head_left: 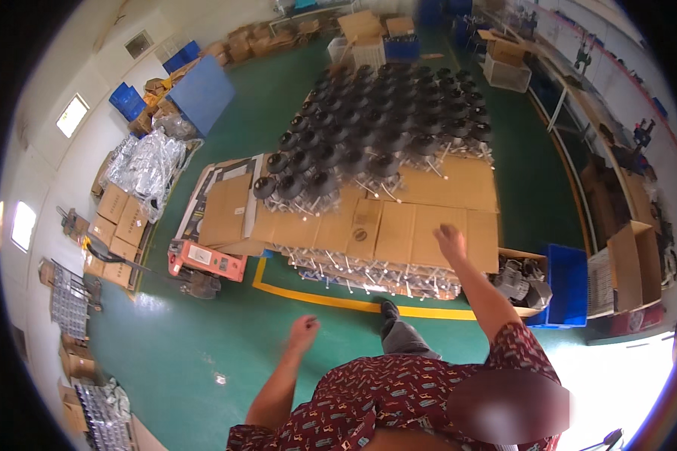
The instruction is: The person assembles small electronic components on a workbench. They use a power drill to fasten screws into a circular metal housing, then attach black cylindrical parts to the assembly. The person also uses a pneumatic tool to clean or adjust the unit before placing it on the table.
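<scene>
My right hand (450, 242) reaches forward over a flat cardboard sheet (399, 234), its fingers slightly apart with nothing visible in them. Whether it touches the cardboard I cannot tell. My left hand (304, 331) hangs over the green floor, apart from the stack, with its fingers curled; a small dark spot shows at them, too small to name. Cardboard sheets lie on a layer of metal parts with white-tipped rods (353, 269). Farther back on the cardboard stand many metal parts with round black tops (384, 120), packed in rows.
An orange pallet jack (207, 259) stands left of the stack. To the right are a carton of metal parts (523, 278) and a blue crate (564, 286). A yellow line (323, 299) runs along the floor in front. Wrapped goods (147, 165) and cartons line the left wall.
</scene>
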`<act>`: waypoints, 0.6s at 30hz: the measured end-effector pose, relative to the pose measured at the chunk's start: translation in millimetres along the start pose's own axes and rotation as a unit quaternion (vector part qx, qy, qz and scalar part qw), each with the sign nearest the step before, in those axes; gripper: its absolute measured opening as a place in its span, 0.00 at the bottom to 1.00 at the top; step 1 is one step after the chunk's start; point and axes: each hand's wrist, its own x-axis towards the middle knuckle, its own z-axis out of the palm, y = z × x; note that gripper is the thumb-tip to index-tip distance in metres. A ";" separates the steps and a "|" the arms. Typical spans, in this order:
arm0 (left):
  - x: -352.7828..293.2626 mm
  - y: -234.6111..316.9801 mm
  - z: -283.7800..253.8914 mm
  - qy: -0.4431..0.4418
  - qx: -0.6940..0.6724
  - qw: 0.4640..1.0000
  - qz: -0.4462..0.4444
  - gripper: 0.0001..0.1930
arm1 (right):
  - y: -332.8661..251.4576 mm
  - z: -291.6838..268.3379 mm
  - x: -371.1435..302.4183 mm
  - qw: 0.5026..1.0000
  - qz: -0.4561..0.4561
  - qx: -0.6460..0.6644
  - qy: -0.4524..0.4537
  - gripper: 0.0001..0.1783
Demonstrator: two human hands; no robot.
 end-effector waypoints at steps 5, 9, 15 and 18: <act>129.3 165.6 37.5 -0.024 -0.071 0.987 0.140 0.32 | -48.4 107.2 194.4 0.997 0.040 0.002 0.065 0.42; 244.1 254.2 49.2 0.037 -0.023 0.979 0.199 0.34 | -100.9 162.1 241.9 0.992 0.111 0.049 0.037 0.42; 392.6 327.6 83.2 0.118 -0.069 0.990 0.046 0.36 | -89.6 150.5 235.9 0.992 0.088 0.082 0.040 0.29; 439.1 328.1 112.7 0.195 -0.174 0.963 -0.068 0.40 | -70.8 120.2 193.1 0.971 0.069 0.228 0.036 0.25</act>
